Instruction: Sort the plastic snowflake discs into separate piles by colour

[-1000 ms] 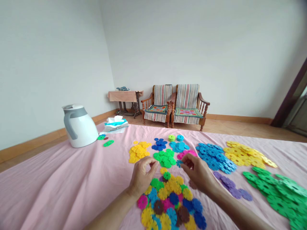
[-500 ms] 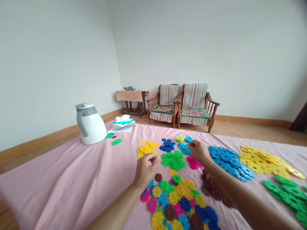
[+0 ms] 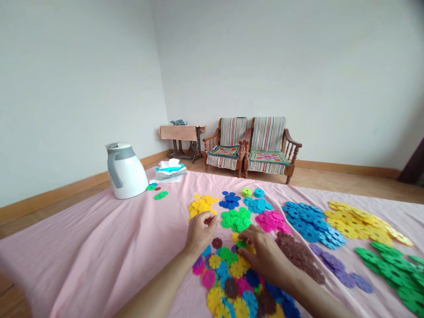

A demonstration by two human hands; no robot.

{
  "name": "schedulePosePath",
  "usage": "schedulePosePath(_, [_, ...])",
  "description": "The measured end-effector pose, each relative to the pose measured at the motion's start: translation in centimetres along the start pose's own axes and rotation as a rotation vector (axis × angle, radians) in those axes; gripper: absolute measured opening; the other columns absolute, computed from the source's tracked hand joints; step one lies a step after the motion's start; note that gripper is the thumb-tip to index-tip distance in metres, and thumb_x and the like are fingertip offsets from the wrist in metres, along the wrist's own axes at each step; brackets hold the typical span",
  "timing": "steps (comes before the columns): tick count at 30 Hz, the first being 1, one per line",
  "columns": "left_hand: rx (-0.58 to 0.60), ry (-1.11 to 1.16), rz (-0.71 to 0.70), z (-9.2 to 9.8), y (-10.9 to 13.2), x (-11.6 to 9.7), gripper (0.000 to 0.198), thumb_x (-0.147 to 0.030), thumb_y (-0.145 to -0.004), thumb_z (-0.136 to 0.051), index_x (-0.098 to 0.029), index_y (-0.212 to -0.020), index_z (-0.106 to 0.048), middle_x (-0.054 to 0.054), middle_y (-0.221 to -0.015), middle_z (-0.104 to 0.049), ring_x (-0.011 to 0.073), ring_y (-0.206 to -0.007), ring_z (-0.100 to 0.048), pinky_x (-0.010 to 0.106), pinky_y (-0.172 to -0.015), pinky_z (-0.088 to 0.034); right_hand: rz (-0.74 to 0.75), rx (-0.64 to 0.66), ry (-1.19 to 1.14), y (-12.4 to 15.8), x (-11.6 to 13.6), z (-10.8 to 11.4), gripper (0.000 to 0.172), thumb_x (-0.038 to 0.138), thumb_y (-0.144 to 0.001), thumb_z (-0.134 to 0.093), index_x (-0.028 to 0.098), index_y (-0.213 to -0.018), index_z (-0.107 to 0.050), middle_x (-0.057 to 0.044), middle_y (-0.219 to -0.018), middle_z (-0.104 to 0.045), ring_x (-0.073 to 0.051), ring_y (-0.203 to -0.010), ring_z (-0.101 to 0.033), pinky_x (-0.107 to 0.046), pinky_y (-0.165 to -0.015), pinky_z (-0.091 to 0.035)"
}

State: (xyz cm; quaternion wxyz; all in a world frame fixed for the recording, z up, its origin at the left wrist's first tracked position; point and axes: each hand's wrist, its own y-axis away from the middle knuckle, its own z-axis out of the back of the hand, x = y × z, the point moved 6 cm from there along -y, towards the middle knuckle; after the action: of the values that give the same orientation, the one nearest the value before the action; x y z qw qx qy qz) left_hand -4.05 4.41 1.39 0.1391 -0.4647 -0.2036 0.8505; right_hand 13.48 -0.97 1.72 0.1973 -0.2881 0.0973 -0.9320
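Observation:
My left hand (image 3: 200, 230) hovers just below the yellow disc pile (image 3: 202, 205), thumb and fingertips pinched together; whatever lies between them, if anything, is too small to make out. My right hand (image 3: 262, 252) reaches over the upper right of the mixed pile of flower-shaped plastic discs (image 3: 228, 282), fingers apart and curved, close to a small green disc (image 3: 242, 244). Beyond it lie the bright green pile (image 3: 236, 219) and the pink pile (image 3: 273, 221). A single brown disc (image 3: 217, 243) rests near my left wrist.
Sorted piles spread rightward: blue (image 3: 306, 221), yellow (image 3: 357, 219), brown (image 3: 296, 251), purple (image 3: 338, 265) and dark green (image 3: 394, 269). Light blue discs (image 3: 258, 205) lie farther back. A white jug (image 3: 129, 174) and tissue box (image 3: 170, 170) stand left on the pink cloth (image 3: 99, 247).
My right hand has moved from the light blue discs back toward me, down to the mixed pile, and its fingers have spread. My left hand has barely moved.

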Motion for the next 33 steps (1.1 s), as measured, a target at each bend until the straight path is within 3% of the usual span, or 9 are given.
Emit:
schedulePosePath(3, [0.001, 0.006, 0.004, -0.1, 0.0, 0.2, 0.029, -0.034, -0.080, -0.052, -0.015, -0.060, -0.060, 0.001, -0.058, -0.061, 0.0144, -0.058, -0.057, 0.022, -0.059, -0.042, -0.008, -0.005, 0.003, 0.1, -0.2, 0.0, 0.015, 0.015, -0.077, -0.055, 0.018, -0.082, -0.070, -0.006, -0.080, -0.065, -0.020, -0.079, -0.060, -0.029, -0.071, -0.044])
schedulePosePath(7, [0.011, -0.005, 0.010, -0.4, 0.0, 0.5, 0.030, -0.035, -0.081, -0.052, -0.015, -0.060, -0.059, 0.001, -0.058, -0.061, 0.0141, -0.058, -0.056, 0.022, -0.059, -0.041, -0.034, -0.056, 0.003, -0.2, -1.0, 0.2, 0.024, 0.018, -0.083, -0.047, 0.018, -0.077, -0.070, -0.006, -0.077, -0.064, -0.019, -0.076, -0.059, -0.028, -0.067, -0.042])
schedulePosePath(13, [0.047, -0.003, 0.016, -0.6, 0.0, 0.6, 0.032, -0.037, -0.082, -0.051, -0.015, -0.059, -0.059, 0.001, -0.057, -0.059, 0.0142, -0.058, -0.055, 0.021, -0.057, -0.040, -0.142, -0.142, -0.039, -3.9, -3.5, 0.9, 0.021, 0.020, -0.078, -0.048, 0.018, -0.070, -0.068, -0.002, -0.064, -0.065, -0.018, -0.062, -0.060, -0.026, -0.058, -0.041])
schedulePosePath(18, [0.059, -0.005, 0.010, -0.6, 0.1, 0.5, 0.035, -0.039, -0.083, -0.051, -0.015, -0.058, -0.057, 0.000, -0.055, -0.056, 0.0138, -0.057, -0.053, 0.021, -0.055, -0.038, -0.238, -0.210, -0.090, -5.9, -5.3, 1.5, 0.026, 0.021, -0.078, -0.045, 0.017, -0.087, -0.069, -0.005, -0.081, -0.073, -0.020, -0.073, -0.066, -0.027, -0.063, -0.045])
schedulePosePath(22, [0.069, -0.004, 0.010, -0.7, 0.1, 0.4, 0.035, -0.038, -0.083, -0.050, -0.015, -0.058, -0.058, 0.000, -0.055, -0.058, 0.0136, -0.056, -0.054, 0.021, -0.056, -0.038, -0.223, -0.183, -0.105, -4.3, -4.9, 1.3, 0.025, 0.022, -0.079, -0.045, 0.017, -0.083, -0.069, -0.004, -0.075, -0.072, -0.020, -0.069, -0.065, -0.028, -0.062, -0.044])
schedulePosePath(27, [0.060, -0.014, 0.019, -0.7, 0.1, 0.4, 0.033, -0.035, -0.082, -0.051, -0.015, -0.058, -0.058, 0.000, -0.055, -0.059, 0.0133, -0.056, -0.054, 0.021, -0.055, -0.038, -0.124, -0.056, -0.138, -0.6, -1.8, 0.9, 0.020, 0.020, -0.076, -0.049, 0.020, -0.066, -0.066, 0.001, -0.061, -0.065, -0.015, -0.059, -0.059, -0.024, -0.054, -0.039])
schedulePosePath(33, [0.066, -0.017, 0.027, -0.8, 0.2, 0.6, 0.032, -0.035, -0.081, -0.051, -0.015, -0.057, -0.058, -0.001, -0.054, -0.058, 0.0123, -0.055, -0.053, 0.020, -0.054, -0.036, -0.118, 0.116, -0.174, 3.6, 1.1, 1.6, 0.009, 0.016, -0.071, -0.055, 0.020, -0.075, -0.062, 0.002, -0.070, -0.063, -0.014, -0.065, -0.057, -0.023, -0.060, -0.041])
